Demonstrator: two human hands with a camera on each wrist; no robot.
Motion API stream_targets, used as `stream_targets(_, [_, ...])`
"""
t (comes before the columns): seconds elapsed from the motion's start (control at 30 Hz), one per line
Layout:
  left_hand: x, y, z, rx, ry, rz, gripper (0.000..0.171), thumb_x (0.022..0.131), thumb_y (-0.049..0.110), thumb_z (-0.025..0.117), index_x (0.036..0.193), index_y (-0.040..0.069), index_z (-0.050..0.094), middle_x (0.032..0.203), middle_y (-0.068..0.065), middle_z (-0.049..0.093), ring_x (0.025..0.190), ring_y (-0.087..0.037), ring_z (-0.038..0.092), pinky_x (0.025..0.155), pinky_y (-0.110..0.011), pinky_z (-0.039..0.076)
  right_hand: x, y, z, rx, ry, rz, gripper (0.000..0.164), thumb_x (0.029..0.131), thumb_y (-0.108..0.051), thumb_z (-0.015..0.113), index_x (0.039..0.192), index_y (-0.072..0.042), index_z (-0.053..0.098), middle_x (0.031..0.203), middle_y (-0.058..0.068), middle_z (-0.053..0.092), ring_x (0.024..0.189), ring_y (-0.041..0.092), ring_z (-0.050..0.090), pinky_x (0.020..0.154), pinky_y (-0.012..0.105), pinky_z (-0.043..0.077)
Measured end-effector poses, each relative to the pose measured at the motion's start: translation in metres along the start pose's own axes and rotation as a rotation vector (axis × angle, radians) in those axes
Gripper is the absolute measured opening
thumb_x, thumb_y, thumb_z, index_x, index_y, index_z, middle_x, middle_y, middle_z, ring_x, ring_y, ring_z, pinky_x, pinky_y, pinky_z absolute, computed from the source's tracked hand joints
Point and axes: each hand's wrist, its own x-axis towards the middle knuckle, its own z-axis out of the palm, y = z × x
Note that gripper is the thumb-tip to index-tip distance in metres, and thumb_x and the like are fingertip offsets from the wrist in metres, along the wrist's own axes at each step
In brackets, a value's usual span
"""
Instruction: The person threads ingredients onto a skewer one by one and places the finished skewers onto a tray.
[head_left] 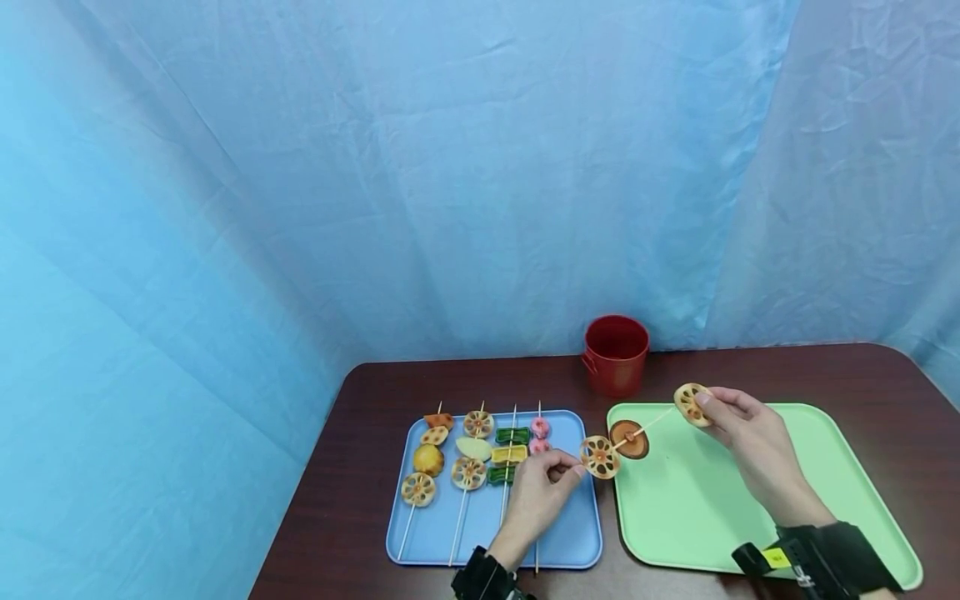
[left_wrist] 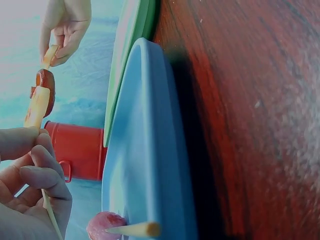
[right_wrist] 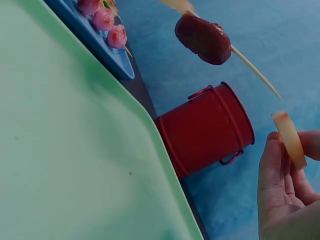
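My left hand (head_left: pixel 534 496) grips a bamboo skewer (right_wrist: pixel 256 71) over the right side of the blue tray. Threaded on it are a lotus root slice (head_left: pixel 600 457), close to my fingertips, and a brown mushroom piece (head_left: pixel 628 450). Between thumb and fingers, my right hand (head_left: pixel 761 450) pinches another lotus root slice (right_wrist: pixel 291 140) above the green tray. The skewer's pointed tip faces this slice, with a small gap between them in the right wrist view. Part of the skewer's lower length is hidden by my left hand in the head view.
On the blue tray (head_left: pixel 435 542) lie several loaded skewers, with lotus slices (head_left: pixel 417 489), green and yellow pieces (head_left: pixel 510 455) and pink balls (head_left: pixel 539 427). The green tray (head_left: pixel 690 525) sits to its right. A red bucket (head_left: pixel 617 358) stands behind, near the table's back edge.
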Motion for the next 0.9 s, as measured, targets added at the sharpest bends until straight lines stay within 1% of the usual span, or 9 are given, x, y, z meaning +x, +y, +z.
stream_targets(0.2, [0.0,0.0,0.001,-0.016,-0.01,-0.011,0.007,0.094,0.015,0.075,0.091,0.009,0.079,0.075,0.014,0.062,0.065,0.002,0.052,0.061,-0.019,0.044,-0.003,-0.002,0.004,0.056,-0.042,-0.019,0.03,0.101,-0.019,0.069,0.123,-0.005,0.055,0.107,-0.005,0.07,0.099,0.005,0.069,0.084,0.022,0.056])
stream_targets(0.4, [-0.001,-0.001,0.0,-0.019,-0.011,-0.015,0.008,0.093,0.015,0.076,0.091,0.008,0.079,0.075,0.014,0.062,0.065,0.002,0.052,0.061,-0.02,0.044,-0.004,0.0,0.007,0.092,-0.049,-0.043,0.024,0.101,-0.016,0.068,0.12,-0.005,0.057,0.106,-0.003,0.071,0.098,0.006,0.07,0.084,0.022,0.057])
stream_targets(0.5, [-0.001,-0.001,0.0,-0.018,-0.01,-0.013,0.008,0.093,0.015,0.076,0.092,0.008,0.079,0.075,0.014,0.062,0.066,0.002,0.052,0.061,-0.019,0.044,-0.004,0.0,0.008,0.093,-0.042,-0.045,0.024,0.101,-0.016,0.069,0.12,-0.005,0.058,0.106,-0.003,0.071,0.098,0.007,0.07,0.083,0.023,0.057])
stream_targets(0.73, [-0.001,-0.002,0.001,-0.027,-0.007,-0.014,0.007,0.093,0.014,0.076,0.091,0.008,0.079,0.074,0.014,0.062,0.065,0.002,0.052,0.061,-0.019,0.043,-0.003,-0.002,0.009,0.067,-0.024,-0.032,0.031,0.101,-0.02,0.069,0.124,-0.004,0.055,0.107,-0.005,0.071,0.099,0.005,0.069,0.084,0.023,0.057])
stream_targets(0.9, [-0.001,-0.002,0.001,-0.032,-0.007,-0.023,0.007,0.093,0.014,0.075,0.091,0.008,0.079,0.075,0.014,0.062,0.065,0.002,0.052,0.061,-0.019,0.044,-0.003,-0.003,0.012,0.025,-0.024,-0.041,0.03,0.101,-0.021,0.07,0.122,-0.005,0.057,0.104,-0.005,0.072,0.096,0.006,0.07,0.083,0.022,0.057])
